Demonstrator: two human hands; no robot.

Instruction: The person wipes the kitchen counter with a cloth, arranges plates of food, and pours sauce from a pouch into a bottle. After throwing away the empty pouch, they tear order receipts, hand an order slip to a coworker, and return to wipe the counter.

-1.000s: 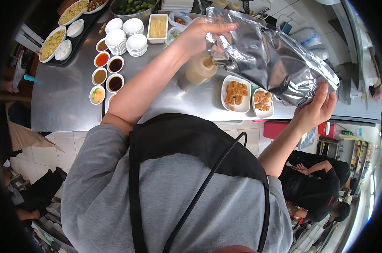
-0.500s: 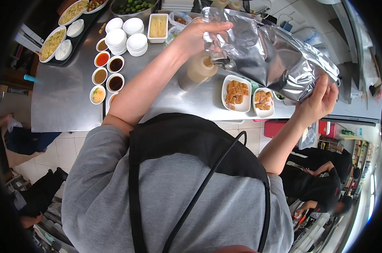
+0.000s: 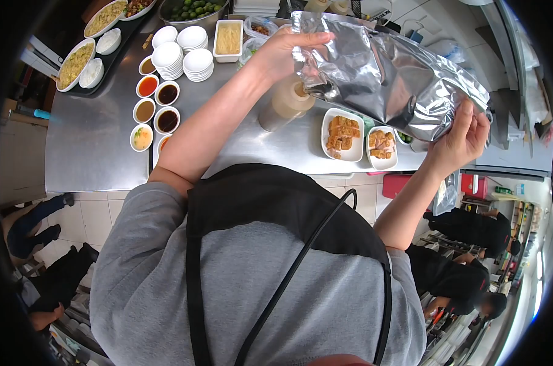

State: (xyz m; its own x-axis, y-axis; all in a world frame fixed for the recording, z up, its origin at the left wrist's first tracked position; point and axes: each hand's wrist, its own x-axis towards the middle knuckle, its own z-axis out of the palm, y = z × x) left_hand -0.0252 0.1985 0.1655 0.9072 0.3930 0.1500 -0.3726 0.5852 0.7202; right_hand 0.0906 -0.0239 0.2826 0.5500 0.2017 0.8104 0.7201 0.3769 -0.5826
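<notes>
A shiny silver foil bag (image 3: 392,76) is stretched between my two hands above the steel counter. My left hand (image 3: 282,53) is closed on its left end, thumb lying across the front. At the lower right corner, my right hand (image 3: 461,139) pinches the foil between thumb and fingers. Below the bag stand a squeeze bottle (image 3: 284,107), a white dish of browned, cut meat pieces (image 3: 343,135) and a smaller dish of similar pieces (image 3: 381,148). The bag hides part of the counter behind it.
On the steel counter (image 3: 93,152) are several sauce cups (image 3: 147,86), stacked white saucers (image 3: 168,56), a tub of yellowish food (image 3: 229,39) and a bowl of green fruit (image 3: 191,9). A black tray (image 3: 121,52) carries dishes at left. Other people (image 3: 450,268) stand behind.
My hands and the foil bag have barely moved, with a slight shift to the left. At lower left, a person in dark trousers has changed position; people at right have shifted slightly.
</notes>
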